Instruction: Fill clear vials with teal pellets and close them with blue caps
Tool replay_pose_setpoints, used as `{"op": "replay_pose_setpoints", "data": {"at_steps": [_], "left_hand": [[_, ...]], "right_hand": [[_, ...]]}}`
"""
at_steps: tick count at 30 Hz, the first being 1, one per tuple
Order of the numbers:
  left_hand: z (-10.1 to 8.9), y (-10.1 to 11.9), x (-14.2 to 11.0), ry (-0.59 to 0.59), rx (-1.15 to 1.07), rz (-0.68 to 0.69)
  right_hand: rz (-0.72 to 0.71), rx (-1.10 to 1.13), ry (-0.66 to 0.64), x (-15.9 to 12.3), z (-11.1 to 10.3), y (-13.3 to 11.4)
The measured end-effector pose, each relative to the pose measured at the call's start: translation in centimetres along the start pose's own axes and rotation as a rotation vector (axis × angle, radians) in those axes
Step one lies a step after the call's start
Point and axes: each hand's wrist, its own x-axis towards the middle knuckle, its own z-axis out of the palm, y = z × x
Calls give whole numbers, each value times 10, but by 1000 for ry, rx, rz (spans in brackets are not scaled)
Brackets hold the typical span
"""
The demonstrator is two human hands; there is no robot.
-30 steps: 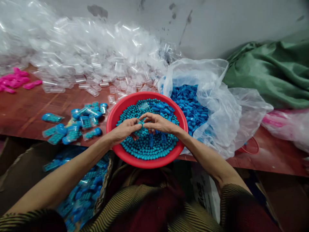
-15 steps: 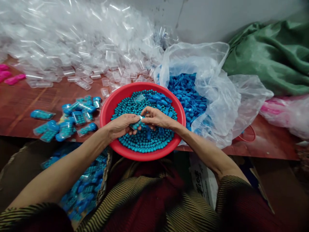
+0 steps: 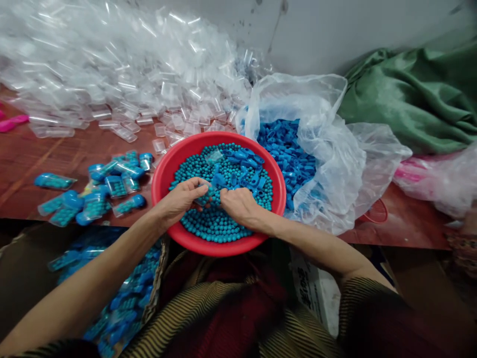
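Note:
Over a red plastic basin (image 3: 160, 186) of teal beads (image 3: 219, 231), my left hand (image 3: 182, 199) pinches a small clear plastic container (image 3: 204, 195) with teal beads showing through it. My right hand (image 3: 240, 206) is just to its right, knuckles up and fingers curled down at the beads. Whatever those fingers hold, if anything, is hidden. Several loose blue plastic caps (image 3: 258, 181) lie on the beads behind my right hand. A clear empty container (image 3: 214, 157) rests on the beads toward the back of the basin.
Filled blue-capped containers (image 3: 95, 204) lie left of the basin; more fill a cardboard box (image 3: 158, 278) below. Clear empties (image 3: 122, 64) are heaped behind. At right stand a plastic bag (image 3: 331, 164) of blue caps (image 3: 286, 149), a green cloth sack (image 3: 410, 99) and a red mesh basket (image 3: 377, 211).
My right hand has moved away from the container in my left hand and down to the beads, its fingers now curled under. The left hand still holds the container. The view has shifted slightly.

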Motion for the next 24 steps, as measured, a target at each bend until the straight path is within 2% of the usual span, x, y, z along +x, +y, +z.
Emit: {"op": "replay_pose_setpoints", "data": {"at_steps": [3,6,9,12,15,18,22,24], "left_hand": [[0,-1,-1,-63,-19,12],[-1,-2,-3,-94,-45,2],[2,-4,-2,-105,-63,1],[6,-6,-1,-107,-55,28],[11,-6,-1,-126,7,68],[14,-5,-1,-149,88,93],[22,-4,0,-119,125,113],[26,-4,1,-97,121,140]], "right_hand": [[-40,-8,-18,8,9,0],[-10,74,26,7,3,17],[29,372,194,1,-9,30],[-120,691,281,-6,-12,32],[-236,898,209,-10,-10,34],[-219,1079,127,-12,-10,40],[-159,985,349,-16,-12,39],[-181,964,397,-19,-10,36]]}}
